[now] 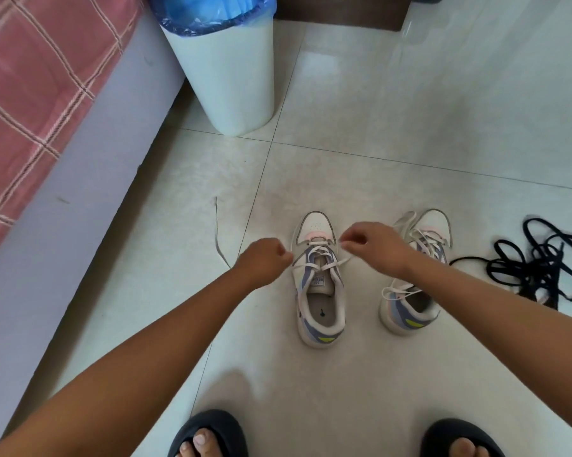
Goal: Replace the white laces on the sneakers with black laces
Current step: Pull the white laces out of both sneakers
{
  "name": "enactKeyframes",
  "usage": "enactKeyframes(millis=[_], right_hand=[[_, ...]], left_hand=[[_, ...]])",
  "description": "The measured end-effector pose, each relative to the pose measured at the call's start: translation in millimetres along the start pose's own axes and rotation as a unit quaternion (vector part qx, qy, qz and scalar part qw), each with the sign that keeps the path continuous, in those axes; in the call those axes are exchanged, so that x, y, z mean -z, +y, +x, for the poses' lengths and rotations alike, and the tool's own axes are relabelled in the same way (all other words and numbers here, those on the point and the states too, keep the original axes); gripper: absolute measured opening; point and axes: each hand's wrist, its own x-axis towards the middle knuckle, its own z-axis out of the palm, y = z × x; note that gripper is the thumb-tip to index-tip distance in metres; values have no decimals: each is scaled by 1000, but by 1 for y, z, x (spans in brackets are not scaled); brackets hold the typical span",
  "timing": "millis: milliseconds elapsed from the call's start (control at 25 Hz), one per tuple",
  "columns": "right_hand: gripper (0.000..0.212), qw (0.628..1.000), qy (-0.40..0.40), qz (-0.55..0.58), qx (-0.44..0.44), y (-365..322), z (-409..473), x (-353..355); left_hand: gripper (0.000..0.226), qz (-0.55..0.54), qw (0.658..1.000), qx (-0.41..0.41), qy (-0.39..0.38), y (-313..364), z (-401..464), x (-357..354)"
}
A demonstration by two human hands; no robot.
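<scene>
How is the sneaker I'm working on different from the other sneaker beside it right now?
The left sneaker stands upright, and both hands, the left hand and the right hand, pinch its white lace at either side. The right sneaker is untouched and tilts sideways, toward the black laces. The left sneaker's lace looks loosened across the upper eyelets, while the right sneaker's lace lies in slack loops. Both are white with blue and yellow accents, and both are still white-laced.

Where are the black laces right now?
In the head view, the black laces lie in a loose tangle on the tiled floor at the far right, just right of the right-hand sneaker, untouched by either hand.
</scene>
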Motion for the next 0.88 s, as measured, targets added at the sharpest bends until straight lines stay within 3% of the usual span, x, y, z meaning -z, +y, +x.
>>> enactKeyframes(millis=[80,160,320,360,440,480,520,560,600,640,680,720,760,800,880], right_hand=[[17,996,-82,-18,1,-6,5,-19],[15,995,-98,-6,-28,-8,10,-24],[26,991,-121,34,-52,-11,13,-22],[28,991,-125,27,-44,-10,13,-23],[20,991,-129,-5,-17,-7,14,-23],[10,990,-129,-55,12,-10,12,-22],[4,987,-92,-111,64,-10,10,-24],[14,978,-50,-171,106,-10,7,-28],[20,975,-54,-189,106,-8,6,-29],[22,969,-11,-214,125,-7,8,-33],[19,982,-41,-163,89,-10,5,-33],[13,987,-20,-137,79,-11,5,-34],[14,995,-29,-90,36,-9,6,-33],[19,996,-77,-12,-33,-6,8,-36],[23,990,-107,68,-65,-4,10,-38]], left_hand=[[23,23,999,-18,-31,22,11,-9],[27,73,996,-10,-48,28,23,-14],[24,6,998,11,-65,25,33,-17],[21,24,998,2,-65,27,31,-17],[13,162,984,-64,-35,35,24,-12],[11,272,954,-127,-4,35,21,-11],[12,377,902,-201,60,33,20,-13],[15,442,849,-264,122,31,20,-13],[19,459,818,-302,170,28,21,-13],[19,453,821,-301,173,28,20,-12],[17,412,870,-245,119,28,19,-13],[19,322,933,-149,63,28,19,-15],[23,171,984,-40,3,30,17,-15],[28,13,997,54,-45,32,17,-17],[33,-201,966,127,-98,31,23,-22]])
